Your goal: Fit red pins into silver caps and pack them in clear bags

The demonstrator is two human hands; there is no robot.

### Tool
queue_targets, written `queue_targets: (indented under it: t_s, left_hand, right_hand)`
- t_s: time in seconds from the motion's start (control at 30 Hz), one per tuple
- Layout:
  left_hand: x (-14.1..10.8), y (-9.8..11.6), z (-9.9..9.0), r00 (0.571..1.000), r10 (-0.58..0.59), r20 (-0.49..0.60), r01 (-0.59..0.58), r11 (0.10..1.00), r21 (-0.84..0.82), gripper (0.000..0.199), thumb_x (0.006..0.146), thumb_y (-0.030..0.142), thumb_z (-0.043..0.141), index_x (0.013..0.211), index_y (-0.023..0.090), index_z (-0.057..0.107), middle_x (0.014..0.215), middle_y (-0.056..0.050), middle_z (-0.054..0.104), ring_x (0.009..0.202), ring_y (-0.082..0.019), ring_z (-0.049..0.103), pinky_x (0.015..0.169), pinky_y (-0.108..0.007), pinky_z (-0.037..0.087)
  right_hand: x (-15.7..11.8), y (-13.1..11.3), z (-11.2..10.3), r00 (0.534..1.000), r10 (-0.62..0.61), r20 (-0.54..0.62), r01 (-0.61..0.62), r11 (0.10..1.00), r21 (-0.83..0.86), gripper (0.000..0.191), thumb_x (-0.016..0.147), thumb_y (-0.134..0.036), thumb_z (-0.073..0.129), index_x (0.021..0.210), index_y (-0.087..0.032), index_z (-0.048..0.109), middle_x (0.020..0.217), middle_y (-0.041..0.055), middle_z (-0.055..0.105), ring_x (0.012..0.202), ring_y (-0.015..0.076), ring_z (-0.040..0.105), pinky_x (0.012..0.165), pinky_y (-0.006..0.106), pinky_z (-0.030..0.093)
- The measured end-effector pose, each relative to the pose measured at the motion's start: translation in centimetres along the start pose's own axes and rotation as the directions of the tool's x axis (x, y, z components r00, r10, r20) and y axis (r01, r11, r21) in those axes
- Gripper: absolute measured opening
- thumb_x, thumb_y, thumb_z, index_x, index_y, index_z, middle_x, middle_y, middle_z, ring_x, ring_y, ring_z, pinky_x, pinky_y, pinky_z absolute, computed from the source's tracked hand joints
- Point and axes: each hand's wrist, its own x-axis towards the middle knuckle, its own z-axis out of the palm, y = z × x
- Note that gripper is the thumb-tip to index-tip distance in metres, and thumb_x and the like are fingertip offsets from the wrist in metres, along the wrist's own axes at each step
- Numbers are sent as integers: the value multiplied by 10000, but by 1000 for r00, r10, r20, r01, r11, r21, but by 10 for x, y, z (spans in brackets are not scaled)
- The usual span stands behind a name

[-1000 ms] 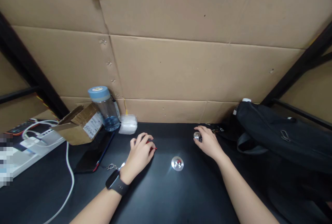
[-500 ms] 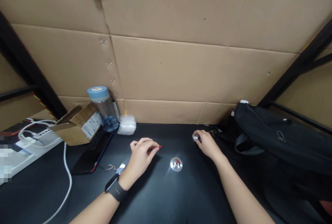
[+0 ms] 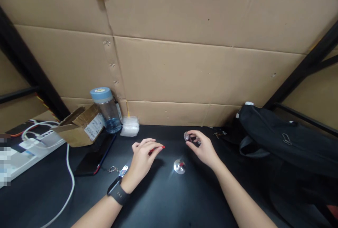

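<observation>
My left hand (image 3: 145, 154), with a dark watch on its wrist, pinches a slim red object (image 3: 163, 147) between thumb and fingers. Most of that object is hidden, so its kind is unclear. A small round shiny piece (image 3: 186, 136), clear or silvery, is gripped by the fingertips of my right hand (image 3: 203, 147), above the dark tabletop (image 3: 163, 200). On the table between and slightly in front of both hands lies a round silver disc (image 3: 180, 167) with a raised middle that shows some red.
At the left stand a blue-lidded bottle (image 3: 107, 110), an open carton (image 3: 81, 129) and a white power strip (image 3: 50, 140) with cables. A phone-like dark slab (image 3: 95, 156), a key ring (image 3: 113, 169) and clear plastic bags (image 3: 130, 126) lie nearby. A black backpack (image 3: 285, 143) fills the right.
My right hand has moved left and lifted, carrying the round shiny piece from near the backpack toward the disc. The left hand has hardly moved and keeps its pinch.
</observation>
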Motion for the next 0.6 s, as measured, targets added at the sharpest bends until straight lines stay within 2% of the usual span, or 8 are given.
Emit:
queue_targets:
  t_s: [0.13, 0.23, 0.43, 0.6]
  left_hand:
    - [-3, 10, -2, 1000, 17, -3, -17, 1000, 0, 174, 966, 338, 596, 954, 302, 766, 1108, -30, 706, 1078, -233, 603, 870, -391, 333]
    - [-7, 16, -1, 1000, 31, 2, -31, 999, -23, 176, 962, 289, 587, 914, 278, 756, 1103, -40, 672, 1071, -235, 591, 860, -389, 343]
    - [-12, 22, 1, 998, 55, 4, -55, 997, -50, 162, 951, 248, 587, 937, 271, 747, 1126, -55, 641, 1091, -246, 578, 877, -409, 343]
    - [-12, 25, 0, 998, 62, -8, -62, 997, -43, 152, 939, 235, 596, 898, 250, 742, 1089, -60, 639, 1094, -252, 578, 874, -408, 344]
  right_hand:
    - [-20, -41, 38, 999, -32, 19, 25, 956, 292, 294, 853, -272, 715, 1140, -245, 655, 1253, 92, 676, 1138, 254, 647, 878, 373, 554]
    - [-32, -56, 55, 999, -20, 32, 6, 923, 386, 322, 821, -309, 770, 1117, -243, 661, 1258, 101, 685, 1113, 260, 667, 886, 383, 564]
    - [-35, -54, 58, 999, 26, 28, -35, 909, 416, 344, 770, -330, 829, 1059, -240, 665, 1210, 91, 716, 1030, 248, 700, 872, 381, 569]
    - [-35, -54, 56, 999, 8, 49, -29, 898, 439, 358, 758, -323, 841, 1055, -230, 664, 1194, 90, 726, 1050, 249, 700, 872, 374, 565]
